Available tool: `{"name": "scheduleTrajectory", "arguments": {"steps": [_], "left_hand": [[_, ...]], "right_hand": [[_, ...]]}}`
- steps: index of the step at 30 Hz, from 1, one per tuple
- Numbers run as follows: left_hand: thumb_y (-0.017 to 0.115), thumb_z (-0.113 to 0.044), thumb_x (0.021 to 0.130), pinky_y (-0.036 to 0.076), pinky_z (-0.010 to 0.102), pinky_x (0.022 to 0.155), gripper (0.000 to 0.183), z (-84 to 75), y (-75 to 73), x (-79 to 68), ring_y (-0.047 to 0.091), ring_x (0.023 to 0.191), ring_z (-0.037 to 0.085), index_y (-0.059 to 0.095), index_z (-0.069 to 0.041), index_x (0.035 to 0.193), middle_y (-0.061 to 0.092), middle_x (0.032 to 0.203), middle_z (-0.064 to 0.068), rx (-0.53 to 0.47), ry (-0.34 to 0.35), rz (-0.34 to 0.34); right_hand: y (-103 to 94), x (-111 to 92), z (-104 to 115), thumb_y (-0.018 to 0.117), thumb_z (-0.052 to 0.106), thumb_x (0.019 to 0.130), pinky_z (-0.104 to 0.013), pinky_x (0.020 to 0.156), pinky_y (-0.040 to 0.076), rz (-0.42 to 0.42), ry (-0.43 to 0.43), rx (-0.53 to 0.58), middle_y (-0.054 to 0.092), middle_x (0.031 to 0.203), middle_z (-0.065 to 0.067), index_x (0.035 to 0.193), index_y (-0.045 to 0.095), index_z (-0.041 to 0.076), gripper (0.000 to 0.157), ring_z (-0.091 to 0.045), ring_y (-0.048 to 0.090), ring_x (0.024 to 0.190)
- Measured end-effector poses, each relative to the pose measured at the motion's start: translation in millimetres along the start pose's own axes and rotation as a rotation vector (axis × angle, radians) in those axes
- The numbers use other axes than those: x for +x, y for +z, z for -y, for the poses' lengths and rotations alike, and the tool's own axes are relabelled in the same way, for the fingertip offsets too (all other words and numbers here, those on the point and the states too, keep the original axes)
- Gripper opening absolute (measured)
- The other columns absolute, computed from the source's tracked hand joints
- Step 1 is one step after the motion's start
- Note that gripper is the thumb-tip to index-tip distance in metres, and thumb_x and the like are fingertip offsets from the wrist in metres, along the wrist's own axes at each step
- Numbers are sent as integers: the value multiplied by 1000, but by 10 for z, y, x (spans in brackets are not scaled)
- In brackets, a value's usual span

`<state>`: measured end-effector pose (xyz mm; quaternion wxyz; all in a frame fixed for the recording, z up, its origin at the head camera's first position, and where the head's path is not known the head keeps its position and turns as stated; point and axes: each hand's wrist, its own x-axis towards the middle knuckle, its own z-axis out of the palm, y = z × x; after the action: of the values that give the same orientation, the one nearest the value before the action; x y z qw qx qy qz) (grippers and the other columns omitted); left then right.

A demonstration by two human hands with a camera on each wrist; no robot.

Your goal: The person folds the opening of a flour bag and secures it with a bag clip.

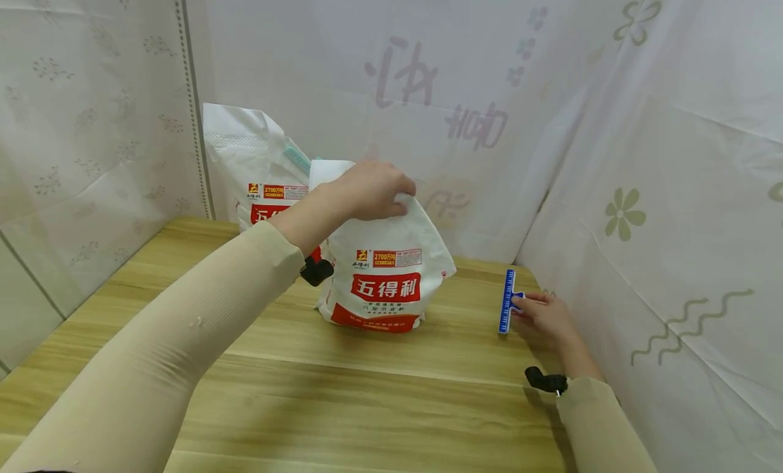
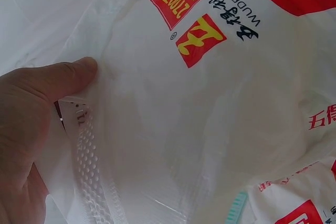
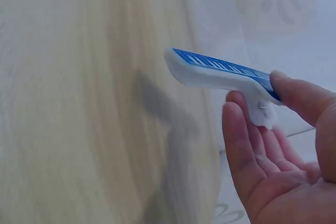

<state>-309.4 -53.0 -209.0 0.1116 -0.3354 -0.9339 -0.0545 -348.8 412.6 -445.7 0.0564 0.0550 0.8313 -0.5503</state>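
My left hand [image 1: 374,189] grips the top edge of a white flour bag [image 1: 391,232] with red printing, which stands upright on the table. In the left wrist view the thumb lies over the bag's upper edge, while the other fingers are mostly hidden behind it. Off to the right, my right hand [image 1: 546,315] holds a blue and white bag clip [image 1: 506,303] by its handle, above the tabletop. The right wrist view shows the thumb on the blue side of the clip [image 3: 220,67] and fingers under the white side.
A second white flour bag [image 1: 245,164] stands behind and to the left, with a teal clip [image 1: 298,158] across its top. Patterned white curtains [image 1: 660,187] border the wooden table [image 1: 293,391] at the back and sides.
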Motion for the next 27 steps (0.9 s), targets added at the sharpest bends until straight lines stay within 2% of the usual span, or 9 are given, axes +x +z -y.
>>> {"name": "scheduleTrajectory", "arguments": {"steps": [2,6,12,16,20,23,27], "left_hand": [[72,-25,107,59,44,107,35,0,4,2,70,124,28,74,-13,139,76,138,8,0,2,-1],[72,-24,107,59,43,107,33,-3,9,2,71,123,28,75,-13,138,77,137,8,-1,11,-6],[72,-23,107,58,44,108,32,-3,-5,5,70,123,28,75,-12,137,77,136,8,-2,16,-3],[71,-22,107,57,46,109,32,3,-17,11,71,124,29,76,-12,136,77,136,8,3,24,3],[71,-21,107,57,46,108,31,6,-24,11,71,123,29,76,-11,135,78,134,8,5,30,2],[71,-21,107,58,45,106,31,9,-19,12,71,122,29,76,-12,135,78,134,8,3,27,3],[71,-21,107,59,44,103,31,14,-11,14,72,120,28,76,-12,135,78,134,8,-2,24,3]], "right_hand": [[9,-1,30,68,29,110,-28,94,65,-9,-30,39,74,108,8,165,28,-13,80,-5,79,99],[25,-63,172,66,24,111,-24,94,64,-54,-72,149,73,105,12,160,39,-11,66,-3,77,99],[45,-205,471,73,23,107,-23,89,64,-150,-124,323,75,103,15,143,57,1,45,-2,76,96],[49,-275,629,73,22,106,-21,87,64,-151,-213,360,78,104,14,145,58,-4,49,-1,77,95],[70,-342,785,75,23,105,-21,87,64,-133,-279,385,81,103,13,135,68,2,38,-2,79,93],[104,-386,897,75,25,104,-22,88,64,-126,-296,396,81,102,12,121,72,12,21,-3,80,92],[164,-435,1021,73,24,106,-20,85,64,-134,-317,388,81,100,11,118,71,12,17,-3,79,89]]}}
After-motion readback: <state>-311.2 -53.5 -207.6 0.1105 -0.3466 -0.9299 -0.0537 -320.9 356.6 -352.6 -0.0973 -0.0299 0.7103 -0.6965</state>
